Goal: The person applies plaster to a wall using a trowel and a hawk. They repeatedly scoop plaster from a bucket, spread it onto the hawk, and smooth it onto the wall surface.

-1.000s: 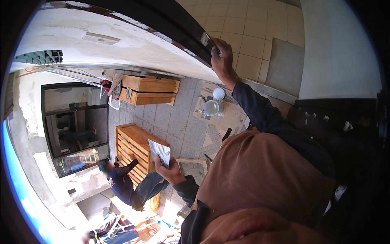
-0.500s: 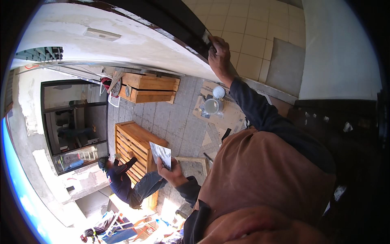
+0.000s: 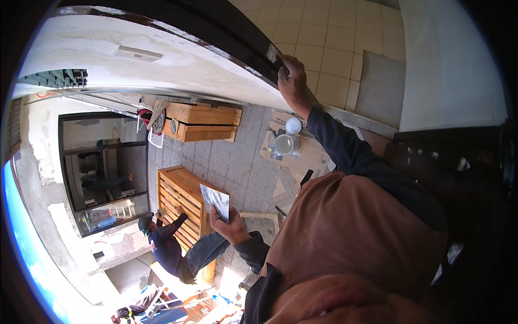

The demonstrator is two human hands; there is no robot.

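My right hand is raised to a long dark frame and closed around a small tool, apparently a putty knife, mostly hidden by the fingers. Just beside the fingertips, a pale grey smear shows on the frame's dark surface. Lower and to the left, my left hand grips a thin, flat rectangular plate, silvery with whitish smears. The thumb lies over its face, and the plate is held tilted, apart from the frame.
An open bucket and a white round lid or tub stand on cardboard. A slatted wooden piece has a co-worker beside it. Another wooden box stands farther back along the wall. Beige tiles lie past the frame.
My right hand has shifted slightly down along the frame, and more of the pale smear shows. My left hand keeps hold of the plate nearly in place. The whole view has shifted a little.
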